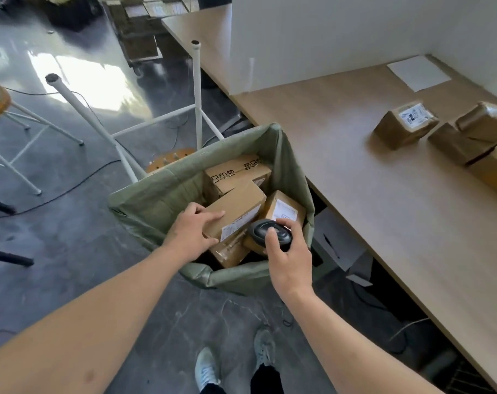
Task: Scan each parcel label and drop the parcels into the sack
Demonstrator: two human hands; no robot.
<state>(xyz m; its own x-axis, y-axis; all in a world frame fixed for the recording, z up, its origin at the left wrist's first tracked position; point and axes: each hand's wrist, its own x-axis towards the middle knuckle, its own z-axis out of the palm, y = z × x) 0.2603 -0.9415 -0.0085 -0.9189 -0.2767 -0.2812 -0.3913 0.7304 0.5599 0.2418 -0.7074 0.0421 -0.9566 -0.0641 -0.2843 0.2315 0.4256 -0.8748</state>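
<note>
Several parcels (406, 125) lay on the tabletop (355, 180) to the right, well apart from the sack (162, 191), which stood on the floor holding a few boxes already; the right-most parcels were cut off by the frame edge, so their count could not be told. The step in hand looked like the drop: the left hand (191, 233) gripped a box (233, 213) by its near end over the sack's mouth, its label facing up; the right hand (288, 251) was clamped round the scanner (270, 234), just beside that box; whether the label had been scanned could not be told. Next would call for letting the box go, then reaching for a parcel on the tabletop.
</note>
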